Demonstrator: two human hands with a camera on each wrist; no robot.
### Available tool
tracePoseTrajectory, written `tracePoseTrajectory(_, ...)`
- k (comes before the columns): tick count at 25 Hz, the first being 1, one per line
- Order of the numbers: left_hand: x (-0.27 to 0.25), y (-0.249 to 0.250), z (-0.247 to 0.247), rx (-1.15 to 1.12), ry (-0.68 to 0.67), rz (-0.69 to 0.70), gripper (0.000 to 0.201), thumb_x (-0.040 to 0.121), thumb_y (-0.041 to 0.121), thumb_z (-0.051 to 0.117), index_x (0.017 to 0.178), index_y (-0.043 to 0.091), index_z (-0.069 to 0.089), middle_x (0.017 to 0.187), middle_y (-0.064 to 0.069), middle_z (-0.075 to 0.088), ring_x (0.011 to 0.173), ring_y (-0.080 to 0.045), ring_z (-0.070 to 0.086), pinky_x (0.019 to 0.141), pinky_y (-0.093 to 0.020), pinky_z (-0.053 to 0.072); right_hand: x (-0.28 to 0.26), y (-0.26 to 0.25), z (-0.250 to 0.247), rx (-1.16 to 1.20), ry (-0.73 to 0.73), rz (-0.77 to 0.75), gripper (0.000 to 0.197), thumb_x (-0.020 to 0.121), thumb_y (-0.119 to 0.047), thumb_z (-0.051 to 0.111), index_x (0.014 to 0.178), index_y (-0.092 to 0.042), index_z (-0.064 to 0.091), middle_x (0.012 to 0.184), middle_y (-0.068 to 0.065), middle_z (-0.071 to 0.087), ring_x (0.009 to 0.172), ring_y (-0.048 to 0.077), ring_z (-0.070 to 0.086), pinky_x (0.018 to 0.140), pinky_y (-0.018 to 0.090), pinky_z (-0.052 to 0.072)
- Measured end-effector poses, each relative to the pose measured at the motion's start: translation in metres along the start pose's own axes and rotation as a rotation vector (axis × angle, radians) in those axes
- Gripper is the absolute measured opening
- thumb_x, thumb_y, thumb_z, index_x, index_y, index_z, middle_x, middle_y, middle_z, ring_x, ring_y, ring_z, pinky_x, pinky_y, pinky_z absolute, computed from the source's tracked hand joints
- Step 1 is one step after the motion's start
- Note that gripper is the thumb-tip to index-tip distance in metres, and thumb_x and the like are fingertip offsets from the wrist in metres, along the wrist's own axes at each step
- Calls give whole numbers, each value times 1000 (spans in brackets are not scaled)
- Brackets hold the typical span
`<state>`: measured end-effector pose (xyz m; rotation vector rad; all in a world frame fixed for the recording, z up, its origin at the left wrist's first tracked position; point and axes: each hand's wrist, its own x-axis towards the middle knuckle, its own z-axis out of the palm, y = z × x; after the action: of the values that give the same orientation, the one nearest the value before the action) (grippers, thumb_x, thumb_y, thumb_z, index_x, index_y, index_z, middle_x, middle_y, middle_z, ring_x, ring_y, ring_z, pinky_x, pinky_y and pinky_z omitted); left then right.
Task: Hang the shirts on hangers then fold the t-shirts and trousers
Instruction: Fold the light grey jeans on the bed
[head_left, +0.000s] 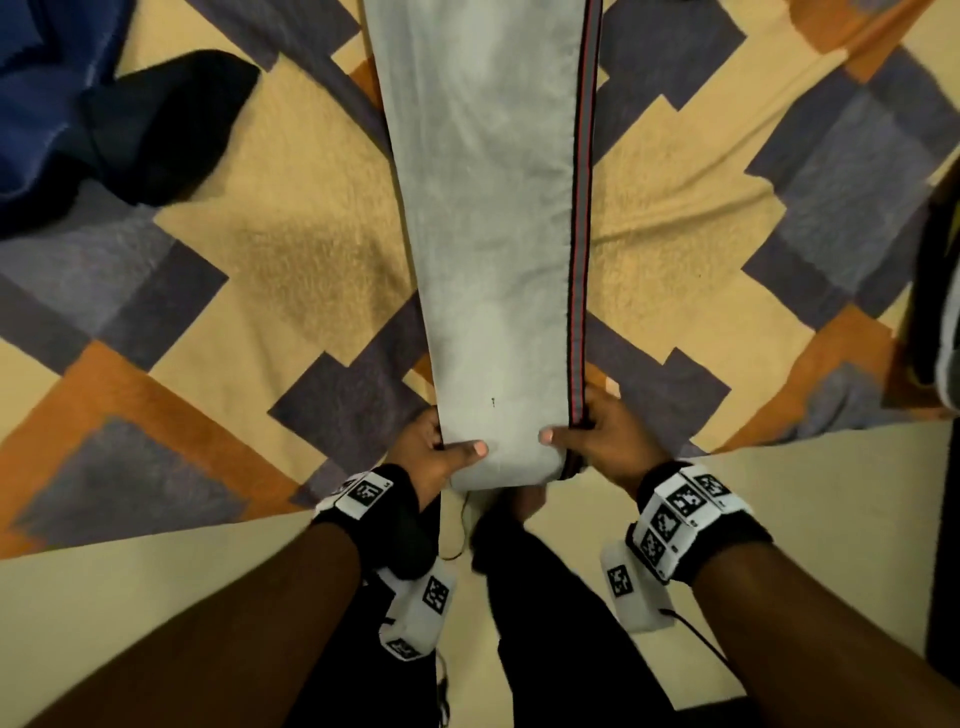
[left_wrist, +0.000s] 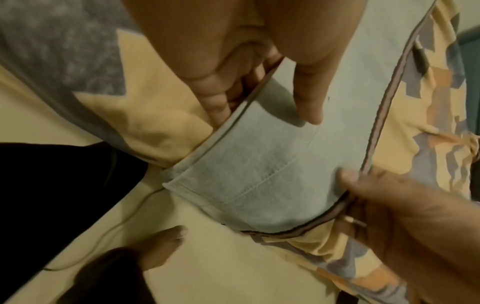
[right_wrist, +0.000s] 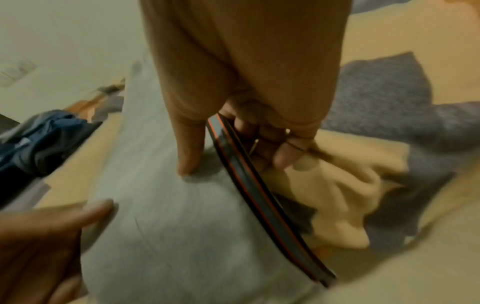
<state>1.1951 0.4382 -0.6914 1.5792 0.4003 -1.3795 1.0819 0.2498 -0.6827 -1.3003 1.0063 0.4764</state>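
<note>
The light grey trousers (head_left: 488, 218) lie lengthwise on the patterned blanket (head_left: 291, 244); the left hand (head_left: 431, 452) and right hand (head_left: 605, 441) each pinch the hem, thumbs on top, fingers underneath.

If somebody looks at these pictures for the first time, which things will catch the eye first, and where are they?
First, the long grey trousers with a dark, red-edged side stripe, lying straight down the middle of the patterned blanket. Next, the left hand and right hand, gripping the hem at the blanket's near edge. At far left lies a heap of blue and black clothes.
</note>
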Motion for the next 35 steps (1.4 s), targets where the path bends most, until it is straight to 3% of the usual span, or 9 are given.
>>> tracePoseTrajectory(3,-3,-14,7,24,10,15,35,76,8,77,105,19,61,109,-5,68,104,-24,63,86,-35,51,-16,35,7,5,-73,20,50,74,-3,75,117,-25,63,119,-3,68,114,19,62,95,43,50)
tracePoseTrajectory(8,-27,-29,11,-82,19,141,44,66,18,84,106,18,65,99,5,72,90,-13,69,75,-28,57,-43,46,11,253,148,-127,37,81,9,67,109,-14,61,101,-6,72,96,12,68,79,26,56)
tracePoseTrajectory(12,-51,-75,11,15,15,-27,39,76,2,76,112,-3,62,114,-14,66,88,-18,64,62,-15,53,-63,85,23,83,-112,4,42,80,4,71,112,-21,61,113,-2,69,109,23,64,92,38,53)
tracePoseTrajectory(18,-58,-140,8,182,-27,-143,41,82,-5,67,120,-8,55,121,-18,61,112,-31,58,86,-32,50,-66,130,20,-48,-252,157,37,80,3,72,112,-11,61,102,2,68,93,16,65,88,33,53)
tracePoseTrajectory(21,-76,-168,10,285,-48,-254,40,82,-1,68,119,-5,56,119,-19,61,108,-30,60,81,-33,49,-82,147,17,-305,-379,276,15,82,-15,75,91,-18,65,78,-6,63,78,15,59,68,21,47)
tracePoseTrajectory(23,-99,-169,15,313,-73,-280,41,81,4,72,118,-2,58,118,-14,63,100,-25,61,73,-23,51,-104,152,16,-216,-420,273,28,80,-10,76,105,-17,66,98,-8,69,93,10,65,82,18,50)
tracePoseTrajectory(26,-131,-157,24,308,-26,-197,53,76,7,77,123,6,53,115,-4,61,96,-18,60,66,-16,51,-138,148,17,30,-383,257,53,78,2,73,128,-6,56,121,6,66,112,19,63,96,33,51)
tracePoseTrajectory(30,-168,-140,32,246,199,-7,62,73,12,80,113,29,36,96,-7,63,82,-21,64,64,-33,55,-169,125,23,231,-156,135,61,76,7,72,126,-12,44,114,10,67,102,22,66,82,34,57)
tracePoseTrajectory(35,-180,-130,38,311,273,-61,37,71,23,82,95,19,54,87,0,62,74,-12,59,61,-19,47,-189,112,32,306,43,92,49,76,3,75,98,-18,37,86,9,66,64,10,65,51,22,50)
